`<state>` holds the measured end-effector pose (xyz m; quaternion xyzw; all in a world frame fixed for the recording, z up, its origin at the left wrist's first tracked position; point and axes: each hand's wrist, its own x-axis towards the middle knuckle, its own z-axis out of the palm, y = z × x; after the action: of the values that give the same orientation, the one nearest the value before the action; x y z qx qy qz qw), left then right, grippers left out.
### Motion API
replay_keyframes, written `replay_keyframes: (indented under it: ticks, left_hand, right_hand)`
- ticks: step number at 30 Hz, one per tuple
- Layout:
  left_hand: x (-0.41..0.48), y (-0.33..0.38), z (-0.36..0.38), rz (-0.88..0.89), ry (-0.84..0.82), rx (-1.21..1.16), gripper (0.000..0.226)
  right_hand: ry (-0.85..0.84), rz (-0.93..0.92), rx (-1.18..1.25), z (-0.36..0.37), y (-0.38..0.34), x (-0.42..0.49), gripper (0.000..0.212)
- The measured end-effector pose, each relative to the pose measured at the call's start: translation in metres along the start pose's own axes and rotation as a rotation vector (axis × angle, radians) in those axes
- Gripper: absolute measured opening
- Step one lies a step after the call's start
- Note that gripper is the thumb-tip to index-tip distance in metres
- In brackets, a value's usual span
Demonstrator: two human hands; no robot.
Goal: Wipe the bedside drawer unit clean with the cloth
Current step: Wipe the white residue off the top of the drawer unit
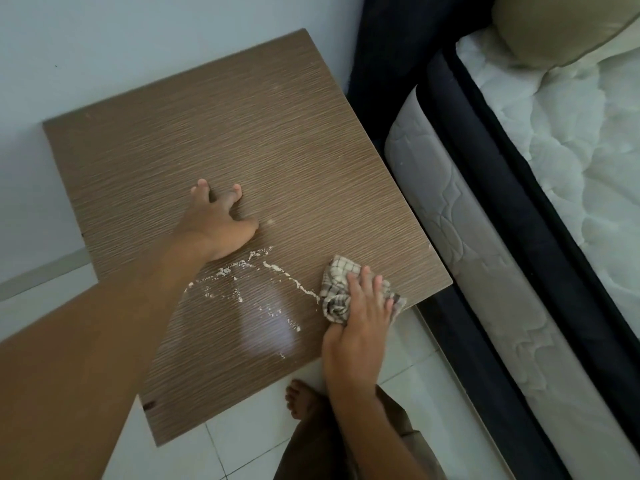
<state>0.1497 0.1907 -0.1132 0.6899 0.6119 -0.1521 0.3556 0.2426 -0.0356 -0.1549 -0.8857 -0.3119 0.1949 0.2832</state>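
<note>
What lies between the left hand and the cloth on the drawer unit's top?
In the head view, a trail of white crumbs lies on the drawer unit's top between the left hand and the cloth.

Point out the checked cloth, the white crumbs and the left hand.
checked cloth (pixel 334 282): head view, bunched upper fold.
white crumbs (pixel 277 269): head view, upper streak.
left hand (pixel 221 223): head view, back of hand.
</note>
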Motion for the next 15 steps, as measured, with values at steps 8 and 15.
replay_keyframes:
  ticks: [8, 15]
  left_hand:
    - [-0.001, 0.000, -0.001, -0.006, 0.003, -0.004, 0.072]
    - [0.000, -0.003, -0.004, 0.000, -0.027, -0.020, 0.070]
  right_hand:
    - [-0.203, 0.107, 0.325, 0.021, -0.071, -0.044, 0.065]
    - [0.021, 0.287, 0.466, -0.030, -0.061, 0.013, 0.064]
